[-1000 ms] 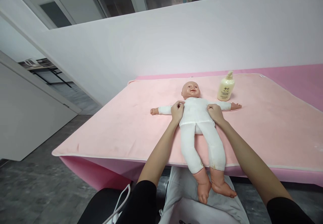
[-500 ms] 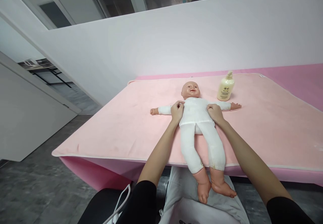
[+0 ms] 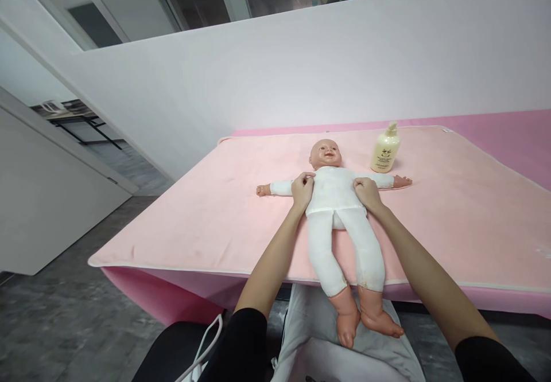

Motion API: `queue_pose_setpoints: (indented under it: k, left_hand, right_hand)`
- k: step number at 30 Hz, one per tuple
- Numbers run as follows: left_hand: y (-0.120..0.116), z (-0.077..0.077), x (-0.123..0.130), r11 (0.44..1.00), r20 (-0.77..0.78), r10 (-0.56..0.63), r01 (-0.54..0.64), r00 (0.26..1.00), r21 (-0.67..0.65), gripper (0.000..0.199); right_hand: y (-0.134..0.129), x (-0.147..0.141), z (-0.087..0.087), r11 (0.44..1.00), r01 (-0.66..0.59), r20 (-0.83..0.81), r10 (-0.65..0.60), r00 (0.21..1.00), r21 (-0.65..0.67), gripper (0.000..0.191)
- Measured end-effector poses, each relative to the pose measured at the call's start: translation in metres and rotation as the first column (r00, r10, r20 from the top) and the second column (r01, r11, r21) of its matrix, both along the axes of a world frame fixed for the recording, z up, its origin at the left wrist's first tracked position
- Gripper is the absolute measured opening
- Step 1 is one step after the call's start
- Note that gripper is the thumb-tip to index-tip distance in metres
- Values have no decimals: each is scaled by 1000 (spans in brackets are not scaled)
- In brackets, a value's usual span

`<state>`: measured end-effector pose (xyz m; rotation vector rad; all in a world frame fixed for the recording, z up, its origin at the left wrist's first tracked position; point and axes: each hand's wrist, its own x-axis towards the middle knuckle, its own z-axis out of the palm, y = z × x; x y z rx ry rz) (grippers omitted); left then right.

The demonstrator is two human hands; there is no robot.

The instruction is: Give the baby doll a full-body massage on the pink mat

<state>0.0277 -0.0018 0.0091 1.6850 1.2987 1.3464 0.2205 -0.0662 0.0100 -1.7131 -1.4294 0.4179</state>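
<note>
A baby doll (image 3: 334, 190) with a white cloth body lies on its back on a pink blanket (image 3: 193, 210), arms spread and feet over the near edge. My left hand (image 3: 302, 190) is closed at the doll's side below the armpit, on the left of the picture. On the opposite side, my right hand (image 3: 367, 191) is curled closed against the torso. Both sets of fingers press at the doll's body; the fingertips are partly hidden. Behind the doll's arm on the right stands a pale yellow pump bottle (image 3: 385, 148).
A white wall (image 3: 275, 78) rises behind the table, with a window above it. Below the near edge are a grey cloth bag (image 3: 310, 319), a black seat (image 3: 172, 350) and a white cable (image 3: 206, 350). A door (image 3: 51, 193) stands at the left.
</note>
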Motion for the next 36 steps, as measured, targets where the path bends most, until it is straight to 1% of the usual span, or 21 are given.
queue_pose_setpoints:
  k: [12, 24, 36]
  left_hand:
    - [-1, 1, 0, 1000, -10, 1, -1, 1000, -9, 22]
    - [-1, 1, -1, 1000, -1, -3, 3, 1000, -7, 21]
    - [-1, 1, -1, 1000, -29, 14, -14, 999, -11, 21]
  right_hand:
    - [0, 1, -1, 1000, 6, -2, -6, 1000, 5, 13]
    - [0, -1, 1, 1000, 7, -4, -7, 1000, -19, 15]
    - [-1, -1, 2, 1000, 7, -2, -7, 1000, -15, 13]
